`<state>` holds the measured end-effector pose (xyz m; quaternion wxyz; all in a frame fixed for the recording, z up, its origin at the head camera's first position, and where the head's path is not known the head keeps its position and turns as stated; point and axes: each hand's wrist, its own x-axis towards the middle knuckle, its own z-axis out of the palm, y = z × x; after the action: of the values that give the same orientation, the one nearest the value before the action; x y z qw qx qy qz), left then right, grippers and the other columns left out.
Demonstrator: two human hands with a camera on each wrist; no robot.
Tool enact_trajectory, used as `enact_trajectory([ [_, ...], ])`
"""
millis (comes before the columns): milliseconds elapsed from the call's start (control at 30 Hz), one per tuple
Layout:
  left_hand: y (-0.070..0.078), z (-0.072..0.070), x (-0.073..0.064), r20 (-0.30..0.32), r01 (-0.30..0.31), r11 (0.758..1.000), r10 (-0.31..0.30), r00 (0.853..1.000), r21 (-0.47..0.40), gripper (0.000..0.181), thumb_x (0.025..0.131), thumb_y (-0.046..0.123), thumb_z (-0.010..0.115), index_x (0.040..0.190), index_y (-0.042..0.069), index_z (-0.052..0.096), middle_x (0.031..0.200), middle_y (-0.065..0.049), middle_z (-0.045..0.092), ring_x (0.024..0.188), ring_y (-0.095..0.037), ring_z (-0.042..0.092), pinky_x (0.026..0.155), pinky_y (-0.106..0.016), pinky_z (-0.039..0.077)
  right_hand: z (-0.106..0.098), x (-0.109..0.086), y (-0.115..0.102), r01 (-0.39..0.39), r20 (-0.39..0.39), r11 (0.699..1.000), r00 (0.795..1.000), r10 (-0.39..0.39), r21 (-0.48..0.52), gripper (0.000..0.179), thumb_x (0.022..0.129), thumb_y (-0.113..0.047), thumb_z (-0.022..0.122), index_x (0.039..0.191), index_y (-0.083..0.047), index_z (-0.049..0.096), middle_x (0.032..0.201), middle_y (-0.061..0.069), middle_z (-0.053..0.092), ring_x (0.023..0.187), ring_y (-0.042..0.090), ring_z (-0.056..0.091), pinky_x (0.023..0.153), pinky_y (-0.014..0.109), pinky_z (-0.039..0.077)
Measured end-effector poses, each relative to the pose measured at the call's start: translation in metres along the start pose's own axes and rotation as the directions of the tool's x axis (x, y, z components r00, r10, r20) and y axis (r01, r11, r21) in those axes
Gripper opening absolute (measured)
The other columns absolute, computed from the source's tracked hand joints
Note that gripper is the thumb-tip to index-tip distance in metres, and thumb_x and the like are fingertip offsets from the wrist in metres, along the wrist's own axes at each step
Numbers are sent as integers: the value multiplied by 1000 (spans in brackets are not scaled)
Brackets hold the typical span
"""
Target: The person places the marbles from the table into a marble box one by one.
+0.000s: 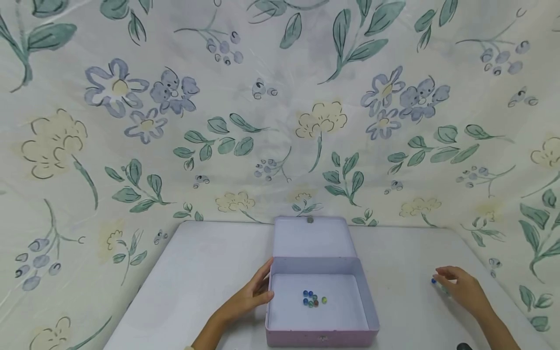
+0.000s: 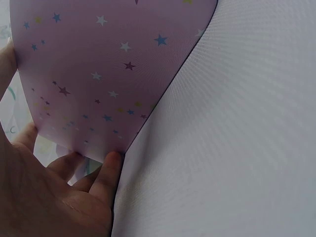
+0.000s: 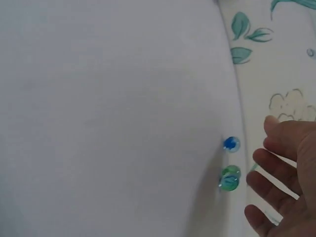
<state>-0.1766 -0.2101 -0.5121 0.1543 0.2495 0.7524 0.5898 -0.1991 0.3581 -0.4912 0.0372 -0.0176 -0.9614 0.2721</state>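
Note:
A lidded box (image 1: 323,338), pink-purple outside and pale inside, stands at the front middle of the table. Several glass marbles (image 1: 310,293), blue, green, brown and yellowish, lie clustered on its floor. My left hand (image 1: 248,299) grips the box's left side, thumb at the rim and fingers at the back corner; its starry wall (image 2: 94,74) fills much of the left wrist view. At the far right, my right hand (image 1: 465,290) hovers by loose marbles, fingers slightly bent and apart. The right wrist view shows a blue marble (image 3: 232,144) and two green marbles (image 3: 229,181) beside its fingertips.
The box's lid (image 1: 312,238) stands open at the back. A white table (image 1: 210,253) spreads on both sides, its right edge close to the right hand. Flower-printed fabric (image 1: 280,146) hangs behind and beside it. A small dark object (image 1: 463,346) shows at the bottom edge.

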Motion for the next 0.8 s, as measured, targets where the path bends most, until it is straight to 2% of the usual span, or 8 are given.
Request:
enact_trajectory([
  [167, -1, 2, 1, -10, 12, 1000, -12, 1000, -13, 82, 101, 32, 55, 162, 24, 1, 167, -23, 1, 147, -59, 14, 115, -69, 25, 6, -3, 0, -79, 66, 997, 995, 79, -7, 42, 96, -27, 65, 119, 8, 62, 115, 28, 66, 105, 45, 62, 81, 49, 56],
  [300, -4, 4, 1, -16, 25, 999, -26, 1000, -22, 84, 100, 35, 56, 162, 23, 1, 167, -23, 1, 146, -60, 14, 115, -69, 26, 12, -6, 0, -64, 44, 997, 997, 65, -33, 36, 93, -22, 67, 115, 7, 66, 110, 26, 68, 104, 46, 62, 86, 56, 53],
  [533, -6, 1, 1, -9, 10, 1000, -10, 1000, -18, 79, 103, 28, 54, 162, 27, 1, 168, -20, 0, 148, -58, 13, 116, -67, 25, 18, -2, 0, -2, -31, 997, 1000, 0, -71, 24, 89, -11, 70, 106, 5, 69, 100, 23, 70, 98, 44, 65, 84, 55, 54],
  [800, -7, 0, 4, -12, 11, 1000, -11, 1000, -12, 78, 103, 26, 53, 162, 28, 2, 168, -20, 0, 147, -58, 15, 116, -68, 26, 18, 4, 0, -33, -30, 995, 999, 30, -93, 21, 90, -11, 69, 105, 4, 69, 100, 21, 70, 96, 42, 65, 83, 53, 54],
])
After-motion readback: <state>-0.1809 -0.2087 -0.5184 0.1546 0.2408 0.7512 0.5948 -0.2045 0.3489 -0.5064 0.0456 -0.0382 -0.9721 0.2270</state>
